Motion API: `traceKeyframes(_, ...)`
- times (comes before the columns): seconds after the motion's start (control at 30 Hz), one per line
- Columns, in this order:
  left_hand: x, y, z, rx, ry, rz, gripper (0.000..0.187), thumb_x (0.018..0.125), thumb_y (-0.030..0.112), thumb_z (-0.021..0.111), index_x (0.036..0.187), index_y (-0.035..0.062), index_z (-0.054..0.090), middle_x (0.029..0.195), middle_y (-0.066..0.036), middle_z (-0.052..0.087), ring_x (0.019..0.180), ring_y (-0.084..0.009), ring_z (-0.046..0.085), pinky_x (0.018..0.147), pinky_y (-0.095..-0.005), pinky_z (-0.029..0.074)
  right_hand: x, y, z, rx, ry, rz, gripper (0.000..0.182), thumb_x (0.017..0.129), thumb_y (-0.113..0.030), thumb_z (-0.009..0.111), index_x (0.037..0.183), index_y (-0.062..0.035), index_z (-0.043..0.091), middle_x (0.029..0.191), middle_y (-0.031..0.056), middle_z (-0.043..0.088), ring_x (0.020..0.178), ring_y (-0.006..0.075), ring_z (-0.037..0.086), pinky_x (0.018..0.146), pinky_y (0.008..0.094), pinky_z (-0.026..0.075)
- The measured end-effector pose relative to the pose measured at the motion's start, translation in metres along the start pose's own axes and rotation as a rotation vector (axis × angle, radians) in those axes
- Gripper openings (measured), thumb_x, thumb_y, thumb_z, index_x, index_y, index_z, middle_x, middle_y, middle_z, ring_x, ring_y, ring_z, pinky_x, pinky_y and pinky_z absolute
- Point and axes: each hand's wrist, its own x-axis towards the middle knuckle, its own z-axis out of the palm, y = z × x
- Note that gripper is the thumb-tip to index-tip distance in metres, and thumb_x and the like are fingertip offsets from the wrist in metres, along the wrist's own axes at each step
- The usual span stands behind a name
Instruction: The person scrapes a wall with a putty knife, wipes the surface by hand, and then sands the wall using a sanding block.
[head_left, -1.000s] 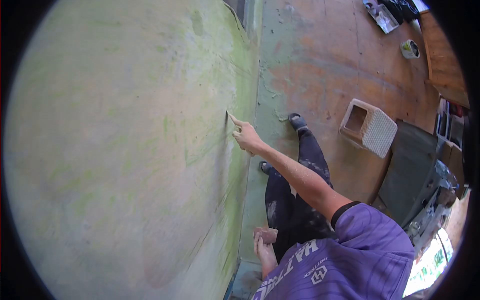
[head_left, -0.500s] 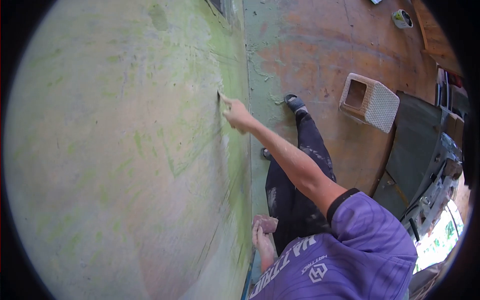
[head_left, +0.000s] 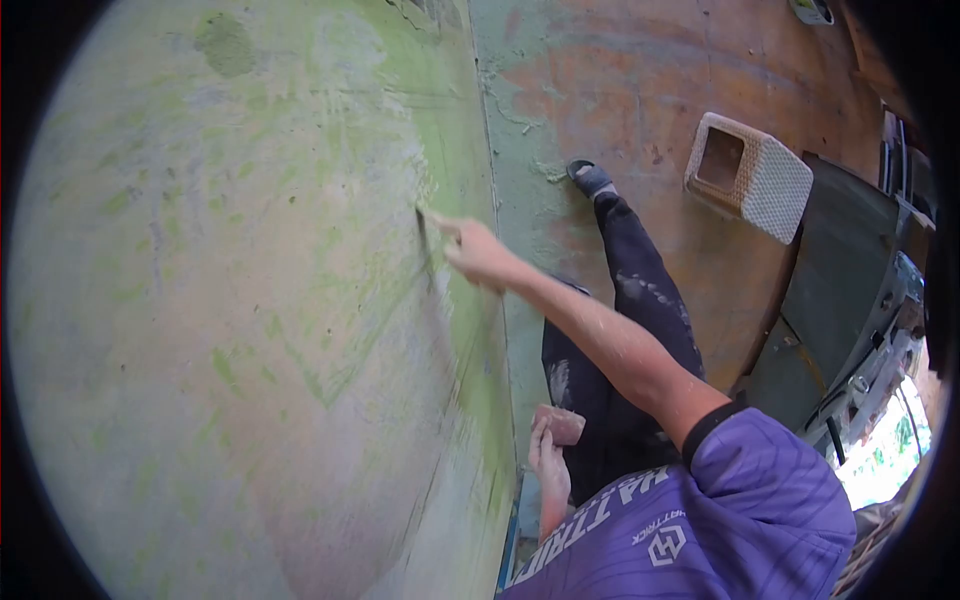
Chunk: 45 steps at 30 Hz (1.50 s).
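Wall (head_left: 250,300): streaked pale and green, filling the side left of both hands; its lower edge meets the floor (head_left: 610,110).

Right hand (head_left: 475,252): index finger (head_left: 445,222) extended to the wall, the others apparently curled. Blur at the tip: cannot tell whether bare skin or some thin piece meets the surface, nor whether the curled fingers hold anything. Dark shadow (head_left: 428,250) runs just below the tip.

Pinkish block (head_left: 566,427): in the left hand (head_left: 547,462), fingers closed on it near its wall-side end. This grip sits low and near the body, seen against the dark trousers (head_left: 640,260), well apart from the right hand.

Judgement, step in hand: fingertip work on the wall. Light, even pressure suits it, with a loose wrist and the eye on the tip rather than its shadow. The block is best held off the wall meanwhile, by its end, leaving its broad face free.

Outward: slipper (head_left: 590,178) beyond the right hand, on the floor; white box-like piece (head_left: 780,195) farther right, its square opening turned toward that hand.
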Motion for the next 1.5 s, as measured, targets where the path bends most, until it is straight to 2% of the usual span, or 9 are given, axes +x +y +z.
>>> traceKeyframes(0.3, 0.008, -0.006, 0.014, -0.001, 0.030, -0.020, 0.029, 0.103, 0.012, 0.051, 0.129, 0.0017, 0.057, 0.142, -0.009, 0.048, 0.130, -0.0242, 0.047, 0.109, -0.0421, 0.041, 0.010, 0.032, 0.015, -0.066, 0.074, -0.211, 0.086, 0.075, 0.001, 0.040, 0.157, -0.0242, 0.030, 0.068, 0.0167, 0.062, 0.043, 0.0212, 0.052, 0.045, 0.0385, 0.050)
traceKeyframes(0.43, 0.006, -0.010, 0.015, 0.021, 0.037, -0.010, 0.028, 0.103, 0.013, 0.052, 0.128, 0.0033, 0.059, 0.143, -0.008, 0.047, 0.131, -0.0229, 0.046, 0.110, -0.0412, 0.039, 0.044, 0.003, -0.029, 0.022, 0.025, 0.199, 0.084, 0.078, -0.001, 0.045, 0.156, -0.0276, 0.032, 0.056, 0.0118, 0.051, 0.047, 0.0160, 0.050, 0.054, 0.0333, 0.050)
traceKeyframes(0.57, 0.007, -0.015, 0.021, 0.068, 0.045, 0.002, 0.027, 0.102, 0.011, 0.053, 0.127, 0.0039, 0.060, 0.142, -0.008, 0.048, 0.131, -0.0227, 0.047, 0.110, -0.0420, 0.039, 0.007, 0.045, 0.023, -0.145, 0.083, -0.324, 0.078, 0.080, -0.004, 0.043, 0.155, -0.0269, 0.035, 0.056, 0.0093, 0.053, 0.045, 0.0153, 0.049, 0.046, 0.0306, 0.047)
traceKeyframes(0.8, 0.004, 0.000, 0.019, 0.116, 0.067, -0.007, 0.030, 0.102, 0.011, 0.051, 0.130, 0.0003, 0.057, 0.144, -0.010, 0.045, 0.130, -0.0249, 0.048, 0.108, -0.0411, 0.041, 0.060, -0.001, -0.044, -0.024, 0.002, 0.113, 0.086, 0.072, 0.001, 0.042, 0.154, -0.0251, 0.039, 0.063, 0.0165, 0.059, 0.055, 0.0193, 0.058, 0.065, 0.0328, 0.053)
traceKeyframes(0.93, 0.014, -0.011, 0.019, 0.133, 0.048, -0.009, 0.031, 0.102, 0.011, 0.051, 0.130, -0.0005, 0.056, 0.143, -0.011, 0.045, 0.130, -0.0247, 0.048, 0.108, -0.0414, 0.042, 0.014, 0.010, -0.008, -0.101, 0.004, -0.240, 0.083, 0.073, 0.002, 0.043, 0.153, -0.0198, 0.040, 0.061, 0.0141, 0.056, 0.047, 0.0182, 0.051, 0.057, 0.0323, 0.053)
traceKeyframes(1.07, 0.015, -0.008, 0.019, 0.142, 0.020, -0.016, 0.030, 0.102, 0.011, 0.051, 0.130, 0.0007, 0.057, 0.143, -0.010, 0.045, 0.130, -0.0249, 0.048, 0.108, -0.0419, 0.041, 0.063, 0.002, -0.046, -0.031, 0.067, -0.076, 0.084, 0.071, 0.002, 0.044, 0.152, -0.0199, 0.041, 0.061, 0.0168, 0.054, 0.048, 0.0187, 0.049, 0.054, 0.0360, 0.049)
traceKeyframes(1.33, 0.021, -0.002, 0.033, 0.136, 0.005, -0.027, 0.029, 0.102, 0.010, 0.051, 0.130, 0.0015, 0.057, 0.142, -0.009, 0.046, 0.129, -0.0247, 0.049, 0.108, -0.0413, 0.042, 0.048, 0.003, -0.024, -0.133, 0.176, -0.314, 0.087, 0.072, 0.005, 0.043, 0.154, -0.0243, 0.038, 0.072, 0.0204, 0.063, 0.060, 0.0216, 0.058, 0.064, 0.0367, 0.052)
traceKeyframes(1.43, 0.021, 0.001, 0.031, 0.136, -0.011, 0.022, 0.029, 0.102, 0.010, 0.051, 0.130, 0.0024, 0.058, 0.142, -0.009, 0.046, 0.129, -0.0250, 0.050, 0.108, -0.0416, 0.041, 0.065, -0.031, -0.053, -0.060, 0.052, 0.007, 0.085, 0.073, 0.005, 0.042, 0.154, -0.0228, 0.038, 0.075, 0.0212, 0.065, 0.064, 0.0224, 0.061, 0.068, 0.0360, 0.054)
traceKeyframes(1.5, 0.027, -0.004, 0.029, 0.145, 0.035, 0.011, 0.029, 0.102, 0.010, 0.051, 0.130, 0.0022, 0.057, 0.142, -0.009, 0.046, 0.129, -0.0247, 0.050, 0.108, -0.0413, 0.042, 0.047, -0.012, -0.033, -0.102, 0.063, -0.188, 0.084, 0.074, 0.005, 0.041, 0.154, -0.0205, 0.037, 0.073, 0.0230, 0.064, 0.059, 0.0234, 0.061, 0.063, 0.0349, 0.054)
